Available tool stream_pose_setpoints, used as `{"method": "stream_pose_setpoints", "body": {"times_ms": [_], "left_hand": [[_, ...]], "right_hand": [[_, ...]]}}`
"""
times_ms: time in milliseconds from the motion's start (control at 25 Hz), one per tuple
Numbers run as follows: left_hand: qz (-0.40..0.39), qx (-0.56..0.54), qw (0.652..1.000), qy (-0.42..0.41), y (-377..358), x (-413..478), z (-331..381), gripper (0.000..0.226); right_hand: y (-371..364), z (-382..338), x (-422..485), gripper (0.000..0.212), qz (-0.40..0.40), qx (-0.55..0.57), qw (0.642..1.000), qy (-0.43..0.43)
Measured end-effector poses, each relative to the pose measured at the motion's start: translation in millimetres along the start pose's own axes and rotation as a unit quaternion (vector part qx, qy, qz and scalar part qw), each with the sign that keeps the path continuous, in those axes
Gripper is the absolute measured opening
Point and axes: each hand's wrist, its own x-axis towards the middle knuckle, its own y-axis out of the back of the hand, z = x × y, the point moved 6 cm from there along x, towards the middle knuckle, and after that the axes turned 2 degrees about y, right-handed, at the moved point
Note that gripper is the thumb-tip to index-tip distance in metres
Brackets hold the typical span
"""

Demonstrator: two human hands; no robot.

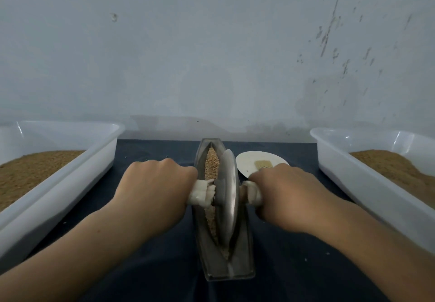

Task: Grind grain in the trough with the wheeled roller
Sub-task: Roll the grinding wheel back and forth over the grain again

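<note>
Wheeled roller (pixel 229 193) stands upright mid-length in the trough (pixel 237 271), with grain (pixel 211 162) lying along its left side. Left hand (pixel 155 184) and right hand (pixel 284 195) each have fingers curled round an axle handle. Advised: equal downward pressure, disc vertical, full-length strokes

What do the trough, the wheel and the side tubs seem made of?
Trough: probably metal, dull grey with faint glints. Wheel: likely metal, smoother with a brighter sheen. Left tub and right tub: apparently plastic, white, slightly translucent, glossy.
</note>
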Motion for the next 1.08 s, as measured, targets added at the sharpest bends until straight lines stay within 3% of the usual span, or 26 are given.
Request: {"method": "stream_pose_setpoints", "body": {"times_ms": [120,240,360,480,600,720,840,960,1080], "left_hand": [[0.029,-0.020,0.999,0.029,-23,24,0,0.027],[0.018,-0.038,0.997,0.060,-33,36,-6,0.019],[-0.028,-0.069,0.997,0.031,-28,16,-11,0.016],[-0.024,-0.085,0.996,-0.003,-13,-11,-24,0.017],[-0.096,-0.093,0.991,0.012,-19,-4,-23,0.019],[-0.033,-0.035,0.997,0.053,-32,22,-13,0.015],[0.020,-0.038,0.996,0.076,-37,36,-14,0.016],[-0.060,-0.081,0.994,0.045,-37,26,-18,0.016],[-0.103,-0.104,0.989,-0.008,-26,1,-25,0.021]], "right_hand": [[-6,1,32,0.009,0.065,-0.024,0.997,-0.025],[-2,0,41,0.014,0.068,-0.022,0.997,-0.013],[10,0,13,0.014,0.010,-0.008,1.000,0.029],[24,11,-17,0.022,-0.105,0.050,0.992,0.044],[21,11,-4,0.028,-0.133,0.031,0.989,0.046],[6,11,30,0.021,0.005,-0.026,0.999,-0.029],[1,7,46,0.014,0.106,-0.073,0.992,-0.004],[7,15,25,0.016,0.029,0.006,0.999,0.012],[13,20,-7,0.022,-0.119,0.047,0.990,0.054]]}}
